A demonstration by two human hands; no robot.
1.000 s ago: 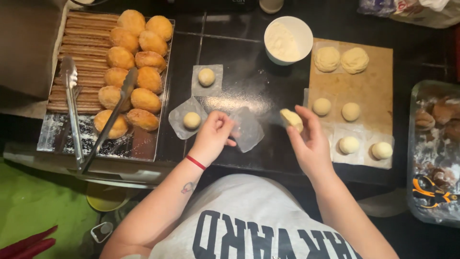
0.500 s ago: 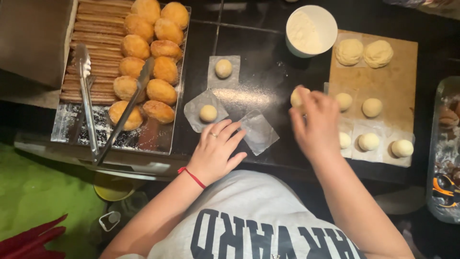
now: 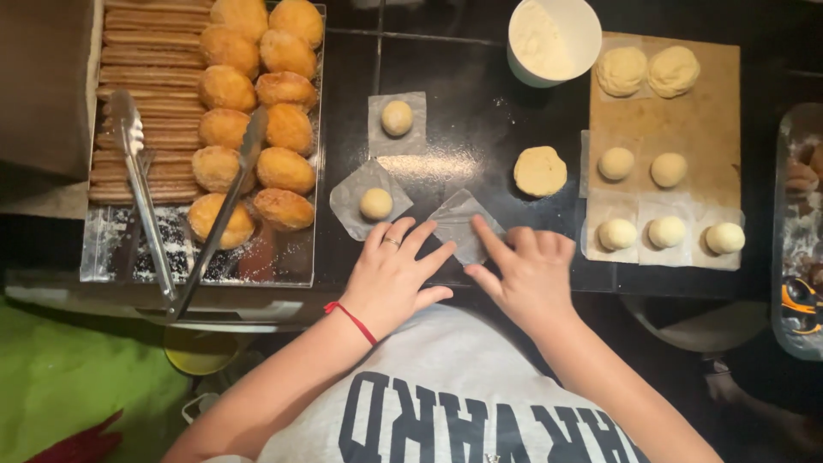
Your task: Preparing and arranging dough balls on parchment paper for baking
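My left hand (image 3: 393, 276) lies flat on the black counter (image 3: 467, 111), fingers spread, just below a dough ball on a paper square (image 3: 375, 203). My right hand (image 3: 525, 270) presses its fingertips on an empty paper square (image 3: 459, 225) between the two hands. Neither hand holds anything. A flattened dough disc (image 3: 540, 171) lies bare on the counter above my right hand. A second dough ball on paper (image 3: 397, 117) sits farther back.
A tray (image 3: 111, 249) at the left holds several fried golden buns (image 3: 257, 120), long pastry sticks and metal tongs (image 3: 137, 189). A white bowl of flour (image 3: 553, 39) stands at the back. A wooden board (image 3: 664, 120) at the right carries several dough balls (image 3: 669, 231). A container (image 3: 801, 231) sits far right.
My right hand put the dough piece down on the counter as a flattened disc and came back to the empty paper square. My left hand shifted slightly, fingers still spread.
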